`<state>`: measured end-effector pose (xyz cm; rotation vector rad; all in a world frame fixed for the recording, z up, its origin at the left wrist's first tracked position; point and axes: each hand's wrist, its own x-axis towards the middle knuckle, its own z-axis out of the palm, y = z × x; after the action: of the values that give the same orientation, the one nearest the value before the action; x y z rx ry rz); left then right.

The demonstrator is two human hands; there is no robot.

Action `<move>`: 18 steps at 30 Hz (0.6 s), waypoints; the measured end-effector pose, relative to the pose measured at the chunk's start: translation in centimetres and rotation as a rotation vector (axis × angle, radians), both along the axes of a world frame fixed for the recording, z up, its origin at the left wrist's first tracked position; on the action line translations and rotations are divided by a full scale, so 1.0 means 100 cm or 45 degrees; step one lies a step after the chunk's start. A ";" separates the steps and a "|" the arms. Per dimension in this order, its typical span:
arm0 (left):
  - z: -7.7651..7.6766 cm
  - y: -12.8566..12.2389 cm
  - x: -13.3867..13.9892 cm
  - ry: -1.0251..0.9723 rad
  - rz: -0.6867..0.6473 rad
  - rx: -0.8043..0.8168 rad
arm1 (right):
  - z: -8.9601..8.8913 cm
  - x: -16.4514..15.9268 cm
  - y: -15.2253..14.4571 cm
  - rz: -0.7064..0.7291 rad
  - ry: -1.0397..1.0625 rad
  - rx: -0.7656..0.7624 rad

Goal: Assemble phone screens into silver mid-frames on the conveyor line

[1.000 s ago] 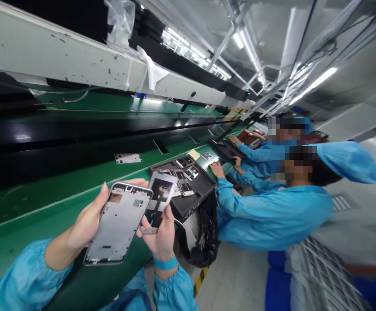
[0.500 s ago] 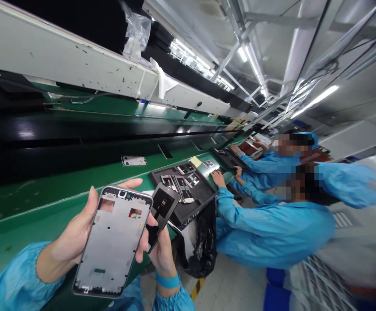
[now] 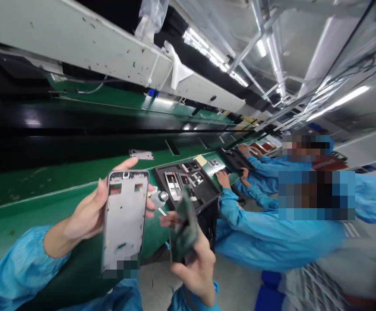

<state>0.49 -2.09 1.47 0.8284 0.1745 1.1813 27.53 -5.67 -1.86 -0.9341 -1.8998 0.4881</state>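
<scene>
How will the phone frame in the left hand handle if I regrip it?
The phone frame is probably stiff: it looks flat well beyond where the left hand grips it. It's likely light for its size, given the openings through its upper end. Its smooth grey face may be slippery.

Left hand (image 3: 86, 211) gripping; right hand (image 3: 198, 262) lower, also gripping; well apart.

Phone frame (image 3: 123, 224) silver-grey, dark-edged; blurred panel (image 3: 184, 233) seemingly dark green; sleeve (image 3: 19, 265) bright blue; tray (image 3: 210, 192) black.
</scene>
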 end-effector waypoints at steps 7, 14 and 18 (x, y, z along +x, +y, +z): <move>-0.010 0.035 -0.010 0.227 0.401 0.106 | -0.021 -0.013 0.004 -0.006 -0.014 -0.079; -0.004 0.034 -0.013 0.171 0.476 0.090 | -0.018 -0.019 -0.002 0.055 -0.065 -0.169; -0.006 0.032 -0.014 0.188 0.455 0.112 | -0.019 -0.025 -0.002 0.080 -0.085 -0.174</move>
<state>-0.93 1.13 0.84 0.9892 0.4072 1.4698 25.01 -5.86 -3.72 -0.9918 -1.9803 0.6376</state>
